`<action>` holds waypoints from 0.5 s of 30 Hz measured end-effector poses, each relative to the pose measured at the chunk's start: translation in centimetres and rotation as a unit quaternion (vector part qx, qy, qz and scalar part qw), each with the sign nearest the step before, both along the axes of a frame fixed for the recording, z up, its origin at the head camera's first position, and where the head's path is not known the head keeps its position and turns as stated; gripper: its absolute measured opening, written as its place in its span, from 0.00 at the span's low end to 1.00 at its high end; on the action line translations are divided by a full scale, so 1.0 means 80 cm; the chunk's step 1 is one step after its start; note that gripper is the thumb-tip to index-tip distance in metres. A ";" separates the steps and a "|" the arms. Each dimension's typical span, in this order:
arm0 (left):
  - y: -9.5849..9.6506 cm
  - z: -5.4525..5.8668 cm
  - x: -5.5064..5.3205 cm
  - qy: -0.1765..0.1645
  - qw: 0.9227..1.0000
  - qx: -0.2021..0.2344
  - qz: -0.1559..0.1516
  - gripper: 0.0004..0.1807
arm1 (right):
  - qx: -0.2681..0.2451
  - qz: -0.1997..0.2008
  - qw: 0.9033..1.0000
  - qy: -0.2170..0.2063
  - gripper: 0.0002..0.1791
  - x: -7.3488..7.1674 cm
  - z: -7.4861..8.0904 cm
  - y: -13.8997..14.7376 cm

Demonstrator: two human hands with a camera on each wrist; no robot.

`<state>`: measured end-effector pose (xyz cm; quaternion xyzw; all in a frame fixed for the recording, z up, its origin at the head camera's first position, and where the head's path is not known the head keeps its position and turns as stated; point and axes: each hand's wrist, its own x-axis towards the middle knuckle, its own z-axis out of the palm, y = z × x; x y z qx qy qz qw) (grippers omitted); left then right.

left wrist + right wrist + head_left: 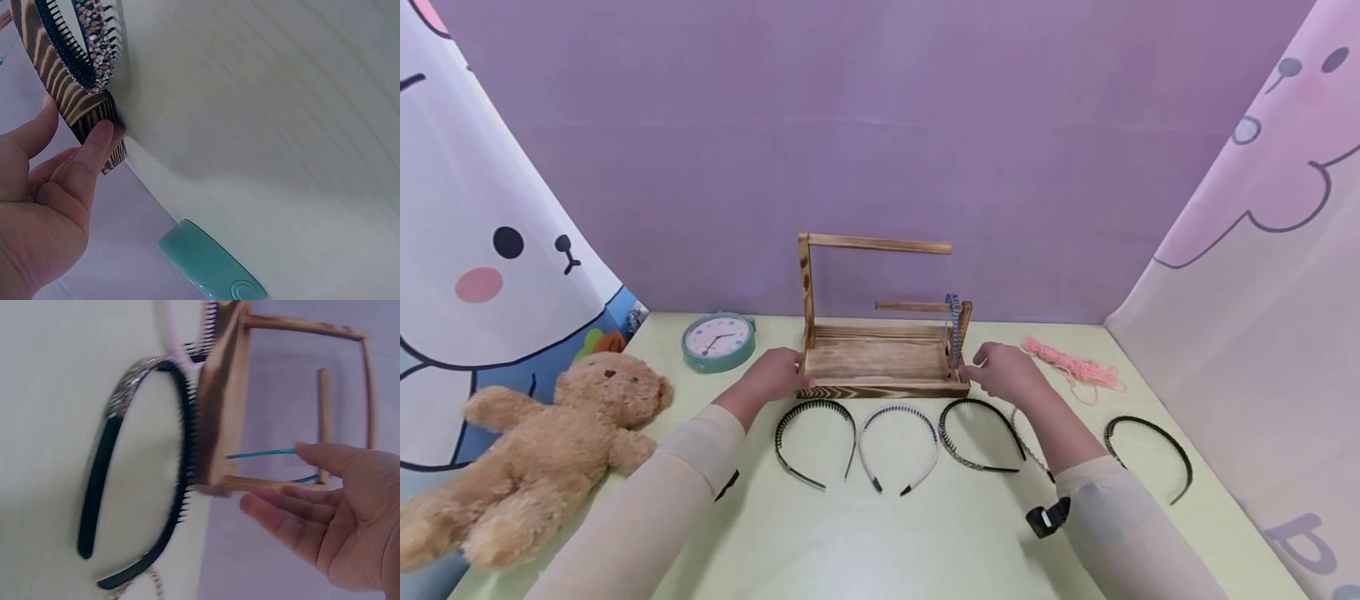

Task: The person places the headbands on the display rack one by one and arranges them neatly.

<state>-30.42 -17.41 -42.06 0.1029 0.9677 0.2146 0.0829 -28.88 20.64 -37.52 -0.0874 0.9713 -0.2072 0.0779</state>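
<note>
A wooden display rack (880,390) with a tray base, a long upper bar and a shorter lower bar stands at the back. One blue headband (955,329) hangs on the lower bar by the right post. My left hand (772,373) grips the rack's left front corner, thumb and fingers on either side in the left wrist view. At the right end, my right hand (1006,371) has its thumb and fingers spread apart around the side; the right wrist view is blurred. In front lie a black headband (778,433), a white headband (936,433) and a glittery black headband (187,444).
Another headband (1030,442) is partly hidden under my right forearm, and a black one (1187,467) lies farther right. Pink yarn (1075,367) sits at the back right. At left are a teal clock (718,362) and a teddy bear (561,442).
</note>
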 end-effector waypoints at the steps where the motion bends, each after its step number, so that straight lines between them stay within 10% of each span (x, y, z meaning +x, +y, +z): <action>1: 0.000 0.000 0.000 -0.004 1.000 0.002 0.002 0.29 | 0.003 0.004 1.000 -0.006 0.24 0.005 0.003 -0.003; 15: 0.002 0.004 0.000 -0.019 1.000 0.010 0.009 0.29 | -0.086 0.121 0.978 -0.144 0.27 0.064 -0.031 -0.117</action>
